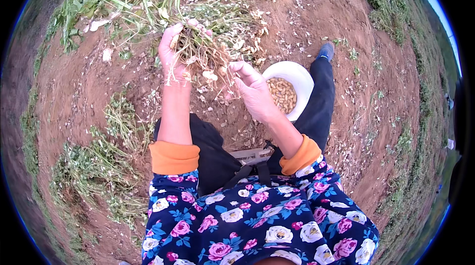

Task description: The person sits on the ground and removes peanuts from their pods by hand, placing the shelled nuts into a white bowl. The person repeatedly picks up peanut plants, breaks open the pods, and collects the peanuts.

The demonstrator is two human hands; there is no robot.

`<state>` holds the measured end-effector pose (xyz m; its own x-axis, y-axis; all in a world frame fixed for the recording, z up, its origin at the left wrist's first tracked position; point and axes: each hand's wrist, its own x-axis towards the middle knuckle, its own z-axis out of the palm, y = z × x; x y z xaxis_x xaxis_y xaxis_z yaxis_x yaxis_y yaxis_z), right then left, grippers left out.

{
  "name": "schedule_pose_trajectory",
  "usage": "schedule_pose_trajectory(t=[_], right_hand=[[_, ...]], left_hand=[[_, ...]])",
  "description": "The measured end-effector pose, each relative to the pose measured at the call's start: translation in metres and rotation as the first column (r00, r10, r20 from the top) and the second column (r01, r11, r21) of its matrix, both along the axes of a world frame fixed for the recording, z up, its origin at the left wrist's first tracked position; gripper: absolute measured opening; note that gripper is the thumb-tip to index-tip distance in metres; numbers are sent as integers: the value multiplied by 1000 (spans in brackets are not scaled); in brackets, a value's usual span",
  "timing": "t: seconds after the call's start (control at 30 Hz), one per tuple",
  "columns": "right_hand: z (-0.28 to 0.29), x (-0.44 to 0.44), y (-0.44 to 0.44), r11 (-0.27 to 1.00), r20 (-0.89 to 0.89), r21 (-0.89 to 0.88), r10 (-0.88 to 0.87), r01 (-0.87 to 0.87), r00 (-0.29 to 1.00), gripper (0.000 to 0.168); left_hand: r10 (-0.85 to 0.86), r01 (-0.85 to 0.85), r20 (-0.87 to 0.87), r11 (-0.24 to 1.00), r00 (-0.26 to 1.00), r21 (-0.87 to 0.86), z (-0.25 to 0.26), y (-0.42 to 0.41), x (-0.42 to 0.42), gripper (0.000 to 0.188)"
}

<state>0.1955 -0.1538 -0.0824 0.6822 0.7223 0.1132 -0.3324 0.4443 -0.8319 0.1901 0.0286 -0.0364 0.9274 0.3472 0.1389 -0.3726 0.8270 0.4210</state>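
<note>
My left hand [172, 51] is closed around the stems of an uprooted peanut plant [202, 51], whose leafy tops extend away at the upper left. Its tangled roots, with some pale pods among them, hang between my hands. My right hand [254, 88] is at the right edge of the roots, thumb and forefinger close together at the root ends; whether a pod is between them cannot be made out. Just right of that hand stands a white bucket [306, 83] with shelled-looking tan peanut pods [284, 94] inside.
More peanut plants with pods [256, 42] lie ahead on the brown soil. A heap of pulled plants [100, 170] is at my left. My right leg [317, 98] stretches forward beside the bucket. Green strips of growth [389, 9] run along the right.
</note>
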Motion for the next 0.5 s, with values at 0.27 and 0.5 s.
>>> schedule_pose_trajectory(t=[0.27, 0.5], right_hand=[[10, -2, 6, 998, -23, -54, -9, 8, 1000, 17], [-13, 9, 2, 961, 257, -215, -117, 175, 959, 25]], left_hand=[[61, -64, -87, 997, 994, -33, 1, -3, -5, 23], [19, -20, -217, 1000, 976, -2, -15, -7, -2, 22]])
